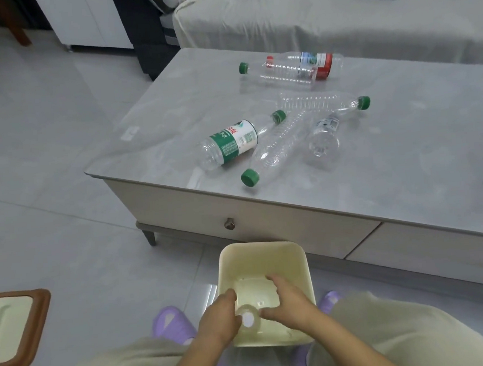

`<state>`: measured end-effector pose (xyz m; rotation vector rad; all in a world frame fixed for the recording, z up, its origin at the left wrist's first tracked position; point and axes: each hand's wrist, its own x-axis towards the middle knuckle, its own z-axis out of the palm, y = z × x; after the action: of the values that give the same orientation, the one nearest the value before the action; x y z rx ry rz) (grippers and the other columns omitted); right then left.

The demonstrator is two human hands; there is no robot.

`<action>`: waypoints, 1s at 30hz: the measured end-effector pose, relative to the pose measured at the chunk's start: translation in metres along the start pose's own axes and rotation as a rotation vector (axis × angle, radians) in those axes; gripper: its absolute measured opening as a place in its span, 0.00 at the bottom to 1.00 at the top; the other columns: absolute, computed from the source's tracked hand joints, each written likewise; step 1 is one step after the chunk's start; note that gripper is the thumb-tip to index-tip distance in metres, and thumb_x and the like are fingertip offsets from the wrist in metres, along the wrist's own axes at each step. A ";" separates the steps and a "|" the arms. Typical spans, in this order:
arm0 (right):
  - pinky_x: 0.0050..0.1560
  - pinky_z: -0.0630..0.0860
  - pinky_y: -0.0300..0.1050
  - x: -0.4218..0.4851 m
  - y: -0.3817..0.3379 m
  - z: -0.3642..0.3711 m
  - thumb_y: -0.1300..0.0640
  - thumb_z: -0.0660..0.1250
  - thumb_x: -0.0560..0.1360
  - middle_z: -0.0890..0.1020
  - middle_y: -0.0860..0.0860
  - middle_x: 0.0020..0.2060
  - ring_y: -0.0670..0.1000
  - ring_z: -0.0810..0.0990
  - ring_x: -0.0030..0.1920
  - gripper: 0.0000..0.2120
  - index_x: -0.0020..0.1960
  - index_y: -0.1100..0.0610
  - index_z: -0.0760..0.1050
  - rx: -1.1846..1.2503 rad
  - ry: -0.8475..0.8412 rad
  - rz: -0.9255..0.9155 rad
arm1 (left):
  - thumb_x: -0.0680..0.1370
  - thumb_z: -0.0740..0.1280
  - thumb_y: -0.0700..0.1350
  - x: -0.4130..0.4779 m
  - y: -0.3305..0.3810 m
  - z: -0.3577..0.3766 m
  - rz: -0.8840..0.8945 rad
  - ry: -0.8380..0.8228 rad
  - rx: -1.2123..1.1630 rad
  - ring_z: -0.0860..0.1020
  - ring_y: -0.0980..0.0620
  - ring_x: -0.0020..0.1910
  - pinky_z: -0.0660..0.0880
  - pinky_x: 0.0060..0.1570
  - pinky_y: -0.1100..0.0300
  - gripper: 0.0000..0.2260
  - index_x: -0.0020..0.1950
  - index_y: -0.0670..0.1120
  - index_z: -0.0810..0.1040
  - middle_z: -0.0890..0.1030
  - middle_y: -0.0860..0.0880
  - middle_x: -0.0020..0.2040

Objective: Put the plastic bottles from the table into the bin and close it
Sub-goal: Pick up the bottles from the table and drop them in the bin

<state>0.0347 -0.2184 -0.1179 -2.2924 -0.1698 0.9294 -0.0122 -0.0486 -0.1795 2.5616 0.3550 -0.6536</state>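
Cream bin [295, 261] open-topped on the floor, just in front of the table's [156, 149] drawer front, between two knees and purple slippers [172, 322]. Left hand [219, 320] over the bin's near left rim, fingers curled around a clear bottle [248, 318] with a white cap, held upright inside the bin's mouth. Right hand [290, 300] over the bin too, just right of that bottle, fingers spread and loose, thumb pointing at the bottle; touching or not, cannot tell. Lid [13, 328], cream with a brown rim, flat on the floor well left of the bin. Beyond the bin, on the table top: green-labelled bottle [231, 143] lying on its side, a bare green-capped bottle [272, 154] touching it on the right, a small capless bottle [322, 137] further right, another green-capped bottle [323, 102] behind these. Farthest from the bin, a red-labelled bottle [308, 60] and one more green-capped bottle [275, 72] side by side.
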 end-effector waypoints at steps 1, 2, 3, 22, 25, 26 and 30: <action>0.64 0.69 0.42 0.000 -0.012 -0.011 0.49 0.72 0.69 0.70 0.53 0.68 0.51 0.72 0.64 0.37 0.73 0.54 0.60 0.013 0.054 -0.046 | 0.74 0.64 0.47 0.003 0.003 -0.006 0.009 -0.001 -0.010 0.78 0.43 0.57 0.74 0.52 0.53 0.16 0.61 0.47 0.70 0.78 0.46 0.60; 0.60 0.71 0.40 0.000 -0.026 -0.025 0.51 0.72 0.70 0.74 0.52 0.64 0.50 0.76 0.59 0.32 0.70 0.54 0.65 0.026 0.135 -0.102 | 0.74 0.64 0.47 0.007 0.007 -0.014 0.024 0.012 -0.020 0.78 0.44 0.58 0.74 0.54 0.53 0.17 0.62 0.47 0.70 0.78 0.46 0.61; 0.54 0.73 0.36 -0.001 -0.041 -0.042 0.53 0.71 0.71 0.79 0.51 0.57 0.47 0.78 0.51 0.26 0.67 0.55 0.70 0.045 0.237 -0.168 | 0.74 0.64 0.48 0.010 0.014 -0.027 0.039 0.032 -0.030 0.78 0.44 0.57 0.74 0.53 0.54 0.17 0.61 0.47 0.71 0.79 0.47 0.60; 0.43 0.76 0.42 -0.041 -0.022 -0.145 0.56 0.68 0.73 0.80 0.48 0.36 0.49 0.79 0.35 0.06 0.49 0.51 0.78 0.088 0.660 -0.270 | 0.73 0.68 0.50 -0.020 0.144 -0.257 0.293 0.766 -0.273 0.76 0.42 0.40 0.72 0.37 0.55 0.09 0.40 0.44 0.79 0.80 0.47 0.36; 0.46 0.77 0.47 -0.041 -0.012 -0.135 0.54 0.67 0.73 0.77 0.42 0.36 0.45 0.77 0.35 0.09 0.53 0.52 0.77 -0.044 0.591 -0.262 | 0.70 0.72 0.56 -0.093 0.112 -0.290 0.313 0.854 -0.406 0.80 0.47 0.50 0.75 0.56 0.53 0.16 0.56 0.53 0.81 0.82 0.50 0.49; 0.46 0.77 0.47 -0.042 -0.012 -0.135 0.54 0.67 0.73 0.77 0.42 0.36 0.45 0.77 0.36 0.09 0.53 0.52 0.77 -0.067 0.583 -0.278 | 0.67 0.72 0.61 -0.114 0.097 -0.297 0.309 0.821 -0.410 0.81 0.45 0.48 0.77 0.56 0.49 0.17 0.53 0.60 0.80 0.82 0.51 0.48; 0.43 0.76 0.47 -0.044 -0.002 -0.137 0.51 0.65 0.74 0.79 0.45 0.39 0.48 0.78 0.40 0.12 0.56 0.51 0.75 -0.208 0.541 -0.272 | 0.55 0.67 0.75 -0.161 0.058 -0.294 0.207 0.591 -0.254 0.81 0.43 0.36 0.80 0.42 0.46 0.22 0.43 0.67 0.80 0.82 0.54 0.35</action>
<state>0.0930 -0.3036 -0.0179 -2.5390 -0.3432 0.1446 -0.0158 0.0281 0.1520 2.4488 0.3277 0.2251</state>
